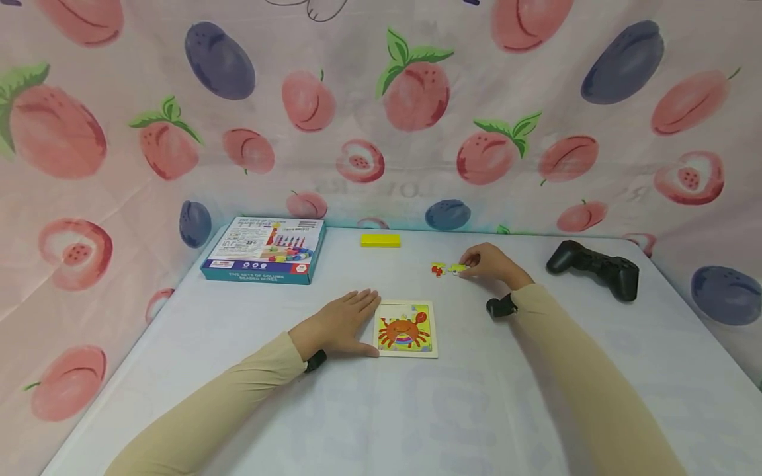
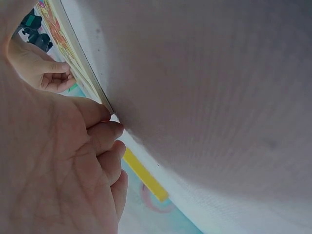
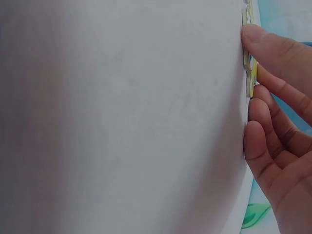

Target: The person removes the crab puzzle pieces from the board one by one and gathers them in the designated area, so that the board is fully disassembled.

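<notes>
A square crab jigsaw puzzle (image 1: 405, 330) in a pale frame lies flat on the table. My left hand (image 1: 340, 325) lies palm down at its left side, fingers extended, thumb and fingertips at the frame (image 2: 90, 73). Farther back and to the right, my right hand (image 1: 489, 263) pinches a small yellow puzzle piece (image 1: 457, 269) between thumb and fingers, at the tabletop. In the right wrist view the thumb presses on that piece's edge (image 3: 247, 61). Just left of it lies a red and yellow puzzle piece (image 1: 438, 269).
A flat boxed set (image 1: 262, 251) sits at the back left. Near the back edge is a yellow block (image 1: 380, 240). A black game controller (image 1: 592, 270) rests at the right. Behind the table hangs a fruit-print cloth (image 1: 369, 99).
</notes>
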`<state>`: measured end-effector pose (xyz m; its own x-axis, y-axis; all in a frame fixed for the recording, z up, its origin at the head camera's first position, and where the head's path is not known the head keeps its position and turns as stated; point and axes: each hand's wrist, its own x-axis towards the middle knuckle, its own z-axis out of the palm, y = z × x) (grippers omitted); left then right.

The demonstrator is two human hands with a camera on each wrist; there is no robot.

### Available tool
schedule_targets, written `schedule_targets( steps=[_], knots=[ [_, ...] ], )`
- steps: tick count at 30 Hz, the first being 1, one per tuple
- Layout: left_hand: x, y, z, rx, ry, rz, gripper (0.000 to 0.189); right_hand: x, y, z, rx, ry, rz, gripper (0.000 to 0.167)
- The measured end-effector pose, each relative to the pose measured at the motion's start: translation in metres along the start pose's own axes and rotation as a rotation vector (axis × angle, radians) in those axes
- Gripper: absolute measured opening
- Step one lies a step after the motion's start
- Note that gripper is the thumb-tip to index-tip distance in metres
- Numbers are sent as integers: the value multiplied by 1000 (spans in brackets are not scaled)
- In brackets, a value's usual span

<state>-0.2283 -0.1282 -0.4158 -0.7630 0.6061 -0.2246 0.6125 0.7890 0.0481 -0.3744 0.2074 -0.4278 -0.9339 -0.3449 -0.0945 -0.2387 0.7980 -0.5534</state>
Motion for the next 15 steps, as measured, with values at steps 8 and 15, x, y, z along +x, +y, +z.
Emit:
schedule_targets(
  steps=[8,15],
  knots=[
    [0,1,-1,-3,-3,1,102,-2,-5,-1,5,-2,-5,26],
    [0,1,-2,7,-8,-5,102,-2,-5,-1,14,-7,-13,29]
  ],
)
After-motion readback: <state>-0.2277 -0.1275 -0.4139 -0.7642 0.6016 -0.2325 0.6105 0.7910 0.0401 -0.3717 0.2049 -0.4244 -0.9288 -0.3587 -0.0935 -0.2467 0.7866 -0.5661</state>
